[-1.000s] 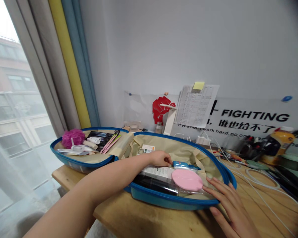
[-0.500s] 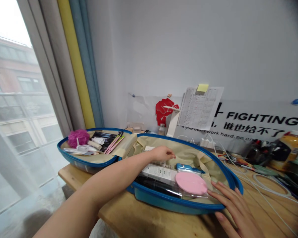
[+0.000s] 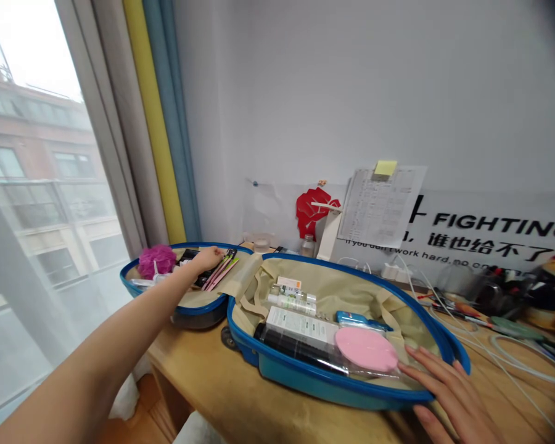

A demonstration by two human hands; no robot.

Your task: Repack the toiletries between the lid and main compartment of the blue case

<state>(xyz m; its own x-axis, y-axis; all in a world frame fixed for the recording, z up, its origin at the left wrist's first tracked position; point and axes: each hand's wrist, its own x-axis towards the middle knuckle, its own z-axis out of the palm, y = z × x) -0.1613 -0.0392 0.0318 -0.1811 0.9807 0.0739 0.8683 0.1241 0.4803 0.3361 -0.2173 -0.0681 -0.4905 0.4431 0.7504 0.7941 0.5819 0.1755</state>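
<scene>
Left hand point(image 3: 208, 259) is out at eleven o'clock over the suitcase point(image 3: 300, 376)'s far half, right above a black pouch point(image 3: 195, 259) beside pink brushes point(image 3: 221, 274); can't tell if it's gripping anything. Right hand point(image 3: 453, 401), open and flat at four o'clock, lies on the blue rim point(image 3: 411, 398), just beside a pink pad point(image 3: 366, 349), with bottles point(image 3: 292, 302) packed at twelve.

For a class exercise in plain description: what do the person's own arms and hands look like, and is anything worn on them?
The left arm and right hand are bare: no sleeve, glove, watch, bracelet or ring shows. The fingers are long and slender.
</scene>
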